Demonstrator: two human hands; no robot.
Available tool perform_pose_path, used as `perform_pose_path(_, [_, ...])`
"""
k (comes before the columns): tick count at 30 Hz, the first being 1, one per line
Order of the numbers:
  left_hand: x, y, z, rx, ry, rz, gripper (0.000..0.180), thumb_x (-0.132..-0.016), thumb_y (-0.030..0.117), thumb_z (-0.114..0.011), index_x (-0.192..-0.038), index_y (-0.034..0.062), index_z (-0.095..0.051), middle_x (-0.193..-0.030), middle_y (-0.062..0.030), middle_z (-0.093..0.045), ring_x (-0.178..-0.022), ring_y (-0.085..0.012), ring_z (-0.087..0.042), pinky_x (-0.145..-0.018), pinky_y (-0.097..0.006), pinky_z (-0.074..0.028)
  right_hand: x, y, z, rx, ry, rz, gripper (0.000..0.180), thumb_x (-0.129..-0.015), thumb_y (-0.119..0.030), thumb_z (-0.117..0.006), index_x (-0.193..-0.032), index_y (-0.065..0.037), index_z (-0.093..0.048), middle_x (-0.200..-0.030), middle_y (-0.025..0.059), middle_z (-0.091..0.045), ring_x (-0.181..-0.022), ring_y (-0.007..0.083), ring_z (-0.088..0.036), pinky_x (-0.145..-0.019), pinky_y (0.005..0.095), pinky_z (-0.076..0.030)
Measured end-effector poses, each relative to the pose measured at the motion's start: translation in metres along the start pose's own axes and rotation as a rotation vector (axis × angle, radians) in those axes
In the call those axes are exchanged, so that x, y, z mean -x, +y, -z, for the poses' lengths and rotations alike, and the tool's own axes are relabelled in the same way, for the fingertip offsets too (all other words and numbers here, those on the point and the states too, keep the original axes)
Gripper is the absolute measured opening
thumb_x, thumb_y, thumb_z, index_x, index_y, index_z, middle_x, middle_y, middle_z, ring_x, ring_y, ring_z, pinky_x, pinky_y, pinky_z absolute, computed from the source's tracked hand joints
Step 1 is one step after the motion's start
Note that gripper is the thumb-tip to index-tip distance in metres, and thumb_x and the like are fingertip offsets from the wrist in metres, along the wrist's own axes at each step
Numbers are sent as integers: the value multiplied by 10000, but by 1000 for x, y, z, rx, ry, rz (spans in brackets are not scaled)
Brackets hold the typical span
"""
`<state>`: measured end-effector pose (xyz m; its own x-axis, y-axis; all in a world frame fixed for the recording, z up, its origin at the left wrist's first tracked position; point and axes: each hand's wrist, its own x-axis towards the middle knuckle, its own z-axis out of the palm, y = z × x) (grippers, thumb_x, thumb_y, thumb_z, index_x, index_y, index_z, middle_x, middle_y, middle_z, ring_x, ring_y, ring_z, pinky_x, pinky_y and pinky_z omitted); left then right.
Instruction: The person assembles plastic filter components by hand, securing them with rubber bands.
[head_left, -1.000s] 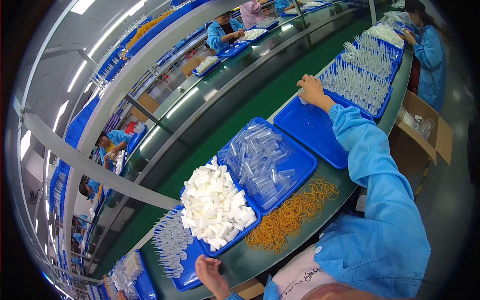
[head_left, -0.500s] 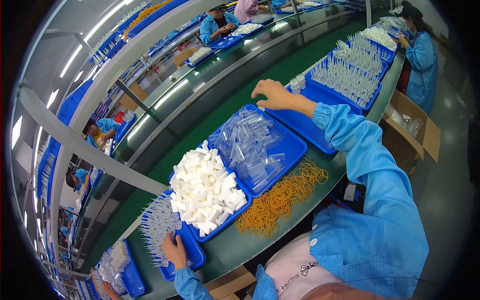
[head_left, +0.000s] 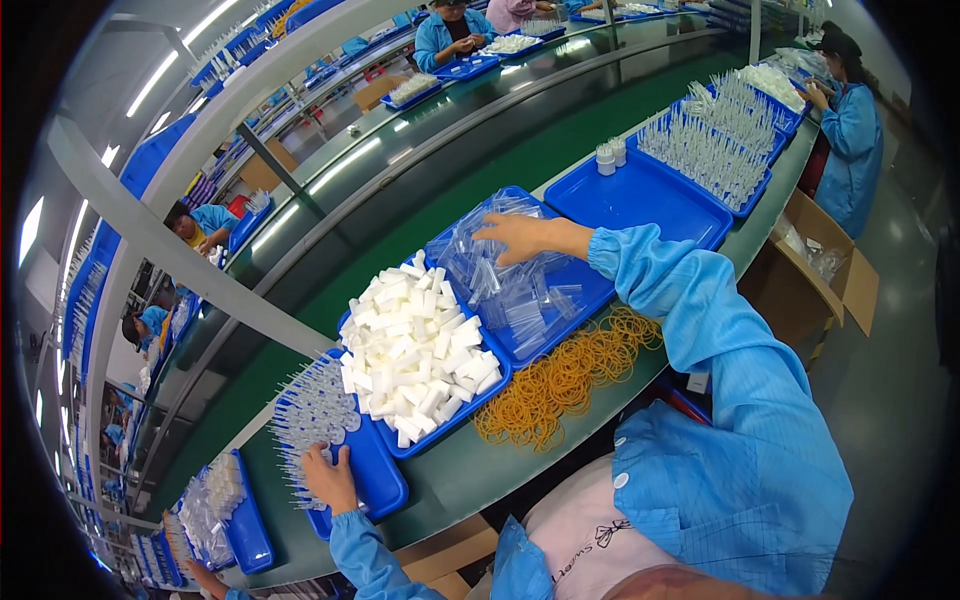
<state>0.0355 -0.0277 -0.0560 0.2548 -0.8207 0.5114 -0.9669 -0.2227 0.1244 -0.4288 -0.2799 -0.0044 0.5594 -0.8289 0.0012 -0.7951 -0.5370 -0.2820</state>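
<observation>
Bench [head_left: 455, 482]: it is running beneath the block tray [head_left: 462, 407], which I am taking as my landmark.
Carton [head_left: 800, 272]: it is standing open, well right of the block tray, and is holding clear bags [head_left: 818, 258].
Far tray [head_left: 640, 200]: it is lying well to the right of the block tray.
Tube tray [head_left: 596, 284]: it is sitting just right of the block tray, and clear tubes [head_left: 535, 315] are lying loose in it.
Left tray [head_left: 380, 475]: it is sitting just left of the block tray, with spiky tips [head_left: 312, 405] crowding its outer side.
Blocks [head_left: 420, 350]: they are heaping white over the block tray.
Bands [head_left: 570, 382]: they are lying tangled on the bench, right of the block tray.
Right hand [head_left: 518, 238]: I am seeing it over the tubes, right of the block tray, fingers bending; I cannot tell whether it is gripping one.
Left hand [head_left: 330, 480]: it is resting at the tips, left of the block tray, thumb and forefinger standing apart; I cannot tell whether it is holding any.
Vials [head_left: 606, 160]: two are standing at the far tray's corner, beyond the block tray.
</observation>
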Motion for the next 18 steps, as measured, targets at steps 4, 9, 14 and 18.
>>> perform_pose_path(4, [-1, 0, -5, -135, 43, -197, 241, -756, 196, -720, -937, 98, -596, -840, -90, -552, -790, -315, -560, -644, -428, -445, -5, -4, -8, 57, -37, 41, 558, -796, -233, -680, -1322, -169, -504, -1431, 184, -361, -1266, 378, -419, -1029, 433, -382])
perform_pose_path(9, [-8, 17, -1, -73, 10, -154, 237, -773, 191, -701, -958, 98, -586, -895, -97, -569, -852, -314, -561, -689, -424, -456, -1, -11, -9, 93, 39, 84, 455, -780, -182, -687, -1220, -153, -578, -1338, 142, -452, -1146, 348, -523, -952, 412, -436])
perform_pose_path(14, [-16, 12, 0, -68, -30, -95, 278, -774, 198, -700, -1001, 93, -578, -941, -99, -576, -895, -316, -552, -722, -423, -454, 0, -15, -10, 77, 94, 114, 327, -778, -113, -672, -1098, -129, -605, -1183, 125, -505, -1033, 323, -571, -856, 417, -463])
perform_pose_path(18, [-13, 4, -4, -142, 40, -185, 186, -813, 193, -663, -944, 81, -594, -900, -91, -584, -865, -301, -557, -693, -416, -454, 0, -15, -12, 27, 132, 111, 266, -772, -83, -667, -1026, -119, -599, -1099, 117, -505, -970, 324, -579, -814, 424, -462])
